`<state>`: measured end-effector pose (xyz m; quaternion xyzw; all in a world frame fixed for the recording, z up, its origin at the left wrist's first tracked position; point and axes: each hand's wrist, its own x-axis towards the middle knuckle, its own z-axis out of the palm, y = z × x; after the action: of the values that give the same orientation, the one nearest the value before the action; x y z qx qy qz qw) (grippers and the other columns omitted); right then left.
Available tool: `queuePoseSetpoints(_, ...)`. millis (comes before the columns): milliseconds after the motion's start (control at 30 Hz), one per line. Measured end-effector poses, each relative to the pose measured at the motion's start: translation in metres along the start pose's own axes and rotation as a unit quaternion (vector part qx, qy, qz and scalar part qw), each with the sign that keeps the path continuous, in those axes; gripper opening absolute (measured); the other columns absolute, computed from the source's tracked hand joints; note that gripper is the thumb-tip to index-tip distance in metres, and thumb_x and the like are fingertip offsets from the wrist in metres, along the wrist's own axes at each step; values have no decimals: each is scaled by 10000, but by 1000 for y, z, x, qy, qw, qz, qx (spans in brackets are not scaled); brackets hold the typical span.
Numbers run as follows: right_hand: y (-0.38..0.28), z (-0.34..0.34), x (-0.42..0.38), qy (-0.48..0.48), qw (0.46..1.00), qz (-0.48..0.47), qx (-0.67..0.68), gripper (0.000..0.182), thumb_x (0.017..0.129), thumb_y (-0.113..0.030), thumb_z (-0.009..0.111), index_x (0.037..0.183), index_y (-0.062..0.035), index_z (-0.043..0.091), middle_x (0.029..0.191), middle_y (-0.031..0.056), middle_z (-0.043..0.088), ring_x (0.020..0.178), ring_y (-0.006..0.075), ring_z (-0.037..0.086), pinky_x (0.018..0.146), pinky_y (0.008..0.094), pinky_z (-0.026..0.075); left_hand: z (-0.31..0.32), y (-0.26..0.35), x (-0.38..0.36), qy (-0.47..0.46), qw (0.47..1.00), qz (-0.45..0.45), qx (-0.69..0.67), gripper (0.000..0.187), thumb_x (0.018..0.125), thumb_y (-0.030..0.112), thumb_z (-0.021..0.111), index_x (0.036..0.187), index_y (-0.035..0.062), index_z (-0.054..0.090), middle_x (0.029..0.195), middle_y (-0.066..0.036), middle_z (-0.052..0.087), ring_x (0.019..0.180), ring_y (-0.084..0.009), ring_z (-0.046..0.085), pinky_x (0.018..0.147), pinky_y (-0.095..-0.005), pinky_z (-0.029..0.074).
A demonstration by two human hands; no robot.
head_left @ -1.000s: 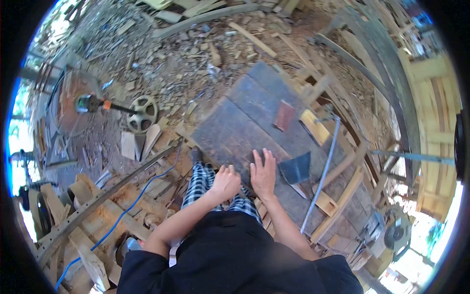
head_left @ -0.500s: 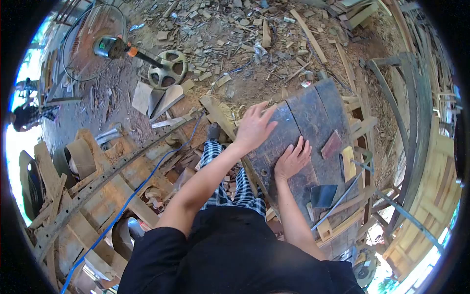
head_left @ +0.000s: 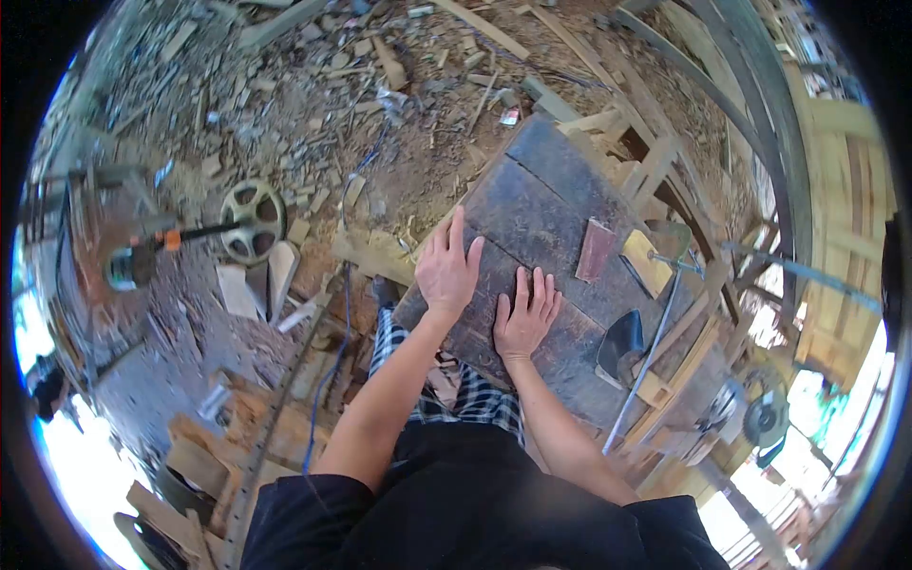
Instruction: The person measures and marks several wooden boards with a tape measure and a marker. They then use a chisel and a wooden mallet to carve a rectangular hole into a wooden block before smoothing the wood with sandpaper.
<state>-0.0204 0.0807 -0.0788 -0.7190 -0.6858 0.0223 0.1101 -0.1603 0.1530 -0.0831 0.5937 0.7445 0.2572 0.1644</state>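
A dark, worn wooden tabletop lies in front of me, with long seams between its boards. My left hand is at its left edge, fingers stretched out and holding nothing. Flat on the boards near the front edge rests my right hand, its fingers spread and nothing in them. To the right of it are a reddish-brown block, a yellowish wood block and a dark curved piece. A long metal bar clamp lies beyond them.
Wood scraps litter the ground ahead. A pedestal fan's round base stands at left, near a blue cable. Wooden frames and offcuts border the table on the right, with a disc-shaped machine part at lower right.
My view has turned to the right, so the table appears rotated and the fan sits lower left. My left hand has come closer to my right hand. Neither has picked anything up.
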Motion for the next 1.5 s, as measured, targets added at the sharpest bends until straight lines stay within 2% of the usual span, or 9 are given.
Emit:
queuePoseSetpoints(633,3,-10,1,-25,997,37,61,524,896,-361,595,1395,-245,487,1468,48,407,1384,281,336,1156,517,217,-6,-2,3,-132,990,39,41,604,990,360,471,1500,114,261,1248,-179,531,1079,-377,559,827,-453,482)
queuePoseSetpoints(733,2,-11,-1,-36,996,46,72,520,896,-360,596,1392,-245,488,1467,46,406,1384,276,335,1158,513,222,-9,-9,4,-156,988,6,-14,570,1002,382,437,1480,101,309,1281,-188,535,1104,-394,552,866,-463,468)
queuePoseSetpoints(833,2,-10,-2,-36,995,49,77,518,899,-363,592,1393,-246,484,1465,46,404,1385,273,331,1156,509,231,-2,-24,16,-187,970,-129,-89,605,1013,503,308,1322,38,539,1262,-213,592,1146,-401,552,959,-462,425)
queuePoseSetpoints(867,2,-10,-2,-32,996,41,76,519,901,-365,589,1394,-247,480,1465,46,403,1386,272,330,1154,507,235,-2,-25,19,-192,970,-121,-85,605,1013,503,308,1322,38,539,1262,-213,592,1146,-401,552,959,-462,425)
queuePoseSetpoints(933,1,-8,-2,-26,996,42,69,524,910,-375,580,1405,-251,464,1474,45,391,1389,266,324,1157,503,234,0,-23,23,-203,955,-208,-65,666,1002,559,250,1298,58,573,1183,-224,630,1104,-418,575,941,-472,434)
queuePoseSetpoints(1133,2,-10,-3,-38,996,42,66,523,929,-398,551,1421,-260,441,1484,41,374,1396,258,315,1169,495,219,-6,0,21,-176,959,-216,43,692,993,585,178,1291,108,582,1065,-223,671,990,-460,610,862,-540,464)
queuePoseSetpoints(1367,4,-9,-3,-41,996,29,78,527,927,-401,552,1422,-260,440,1463,49,405,1383,274,336,1163,506,227,-7,13,23,-184,951,-234,89,676,989,586,161,1228,128,596,1045,-222,676,944,-468,623,815,-561,473)
queuePoseSetpoints(1467,4,-11,2,-36,996,24,81,524,921,-408,561,1411,-254,453,1443,57,428,1366,285,359,1153,519,235,-1,4,21,-157,962,-206,90,675,988,587,164,1223,128,600,1044,-219,675,953,-466,621,820,-562,471)
queuePoseSetpoints(1500,4,-11,2,-28,996,28,82,521,920,-409,564,1405,-249,460,1437,61,435,1361,287,365,1149,522,240,-8,11,26,-203,945,-240,88,712,978,612,156,1331,149,565,1174,-204,643,1036,-443,603,897,-523,454)
